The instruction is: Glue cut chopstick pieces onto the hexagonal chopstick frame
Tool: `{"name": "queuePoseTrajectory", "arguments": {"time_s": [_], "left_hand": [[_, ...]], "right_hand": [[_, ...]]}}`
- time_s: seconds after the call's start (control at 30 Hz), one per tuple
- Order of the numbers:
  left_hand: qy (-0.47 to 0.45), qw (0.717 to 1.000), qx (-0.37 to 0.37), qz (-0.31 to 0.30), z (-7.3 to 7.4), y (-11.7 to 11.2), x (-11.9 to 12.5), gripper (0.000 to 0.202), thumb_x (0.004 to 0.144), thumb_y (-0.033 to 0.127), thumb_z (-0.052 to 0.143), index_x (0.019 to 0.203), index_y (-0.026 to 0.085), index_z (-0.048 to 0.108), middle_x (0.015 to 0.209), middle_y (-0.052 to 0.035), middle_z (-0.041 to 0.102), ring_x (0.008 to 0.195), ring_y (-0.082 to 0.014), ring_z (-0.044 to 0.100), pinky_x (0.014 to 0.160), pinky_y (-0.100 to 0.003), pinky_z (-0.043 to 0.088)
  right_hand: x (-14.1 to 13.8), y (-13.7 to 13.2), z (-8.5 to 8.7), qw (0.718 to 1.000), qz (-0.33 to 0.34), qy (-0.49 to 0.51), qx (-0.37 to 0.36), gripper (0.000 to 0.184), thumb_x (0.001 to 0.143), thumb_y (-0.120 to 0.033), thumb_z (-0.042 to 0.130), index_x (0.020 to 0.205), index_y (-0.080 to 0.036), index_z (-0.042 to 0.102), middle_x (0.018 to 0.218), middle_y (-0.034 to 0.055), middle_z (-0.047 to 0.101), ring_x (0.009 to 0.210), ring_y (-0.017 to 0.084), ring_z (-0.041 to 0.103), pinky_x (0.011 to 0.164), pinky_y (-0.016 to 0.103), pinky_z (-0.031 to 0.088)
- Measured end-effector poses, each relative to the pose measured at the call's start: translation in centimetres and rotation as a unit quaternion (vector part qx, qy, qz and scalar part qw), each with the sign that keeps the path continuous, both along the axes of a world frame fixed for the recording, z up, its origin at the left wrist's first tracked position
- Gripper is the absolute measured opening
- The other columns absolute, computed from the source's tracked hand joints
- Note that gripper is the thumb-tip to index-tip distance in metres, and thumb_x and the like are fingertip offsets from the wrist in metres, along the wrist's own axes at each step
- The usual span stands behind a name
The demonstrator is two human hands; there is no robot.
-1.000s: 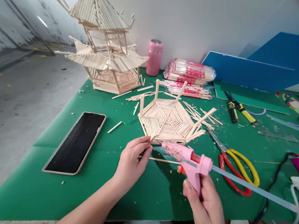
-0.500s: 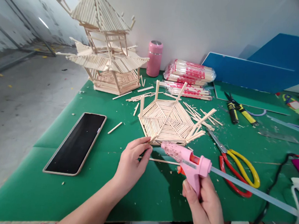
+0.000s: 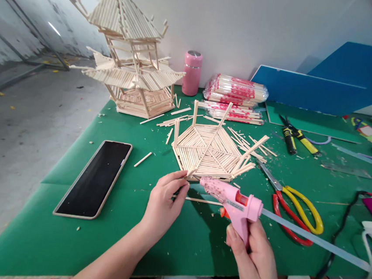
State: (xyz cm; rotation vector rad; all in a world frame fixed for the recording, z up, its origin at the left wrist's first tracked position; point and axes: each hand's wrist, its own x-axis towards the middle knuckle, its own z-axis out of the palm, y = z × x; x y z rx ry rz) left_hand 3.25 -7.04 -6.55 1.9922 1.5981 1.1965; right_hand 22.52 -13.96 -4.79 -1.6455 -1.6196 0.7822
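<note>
A hexagonal base of wooden sticks (image 3: 209, 152) lies on the green table, with several upright sticks at its corners. My left hand (image 3: 166, 199) pinches a short wooden stick (image 3: 191, 171) at the base's near left corner. In my right hand (image 3: 257, 256) is a pink glue gun (image 3: 229, 198), gripped by its handle. Its nozzle points left, close to that corner and to my left fingertips; whether it touches is too small to tell. A long translucent glue stick (image 3: 314, 239) sticks out of the gun's back. One loose stick (image 3: 200, 200) lies beneath the gun's front.
A stick pagoda (image 3: 133, 68) stands at the back left, beside a pink flask (image 3: 191, 73) and packs of sticks (image 3: 234, 96). A phone (image 3: 94, 179) lies left. Scissors (image 3: 292, 211) and pliers (image 3: 296, 135) lie right, near a black cable (image 3: 337, 235).
Almost nothing differs. The glue gun and my right hand have shifted very slightly left; my left hand keeps its place at the corner.
</note>
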Motion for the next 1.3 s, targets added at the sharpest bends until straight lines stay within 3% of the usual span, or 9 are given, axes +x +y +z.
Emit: {"name": "queuePoseTrajectory", "arguments": {"time_s": [0.43,0.7,0.97,1.3], "left_hand": [[-0.002,1.000,-0.005,0.001,0.15,-0.04,0.13,0.011,0.078,0.018,0.052,0.075,0.017,0.063,0.096,-0.0104,0.066,0.090,-0.0209,0.062,0.077,-0.036,0.052],[0.001,1.000,-0.001,0.000,0.11,-0.06,0.02,0.011,0.078,0.017,0.052,0.076,0.017,0.063,0.097,-0.0100,0.066,0.090,-0.0207,0.062,0.077,-0.036,0.052],[0.008,1.000,0.002,-0.001,0.30,-0.05,0.09,0.011,0.078,0.018,0.052,0.077,0.017,0.063,0.096,-0.0101,0.066,0.089,-0.0207,0.063,0.076,-0.035,0.053],[0.009,1.000,-0.010,-0.004,0.13,-0.06,0.02,0.012,0.079,0.018,0.052,0.077,0.015,0.063,0.097,-0.0115,0.066,0.090,-0.0213,0.062,0.078,-0.036,0.052]], "right_hand": [[-0.18,0.00,0.06,1.000,0.005,0.011,0.001,0.021,0.084,-0.032,0.043,0.100,-0.020,0.050,0.064,0.0023,0.057,0.063,0.018,0.058,0.051,0.024,0.047],[0.03,-0.16,-0.35,1.000,-0.002,0.001,-0.009,0.029,0.085,-0.034,0.041,0.109,-0.018,0.044,0.078,0.0064,0.060,0.065,0.018,0.058,0.053,0.024,0.048],[-0.34,0.18,0.04,1.000,0.013,-0.004,0.006,0.019,0.084,-0.032,0.041,0.097,-0.021,0.048,0.066,0.0026,0.057,0.067,0.019,0.059,0.053,0.023,0.047],[0.08,0.05,-0.15,1.000,0.013,-0.001,0.001,0.033,0.086,-0.031,0.041,0.116,-0.020,0.042,0.070,0.0036,0.057,0.066,0.019,0.058,0.050,0.023,0.047]]}}
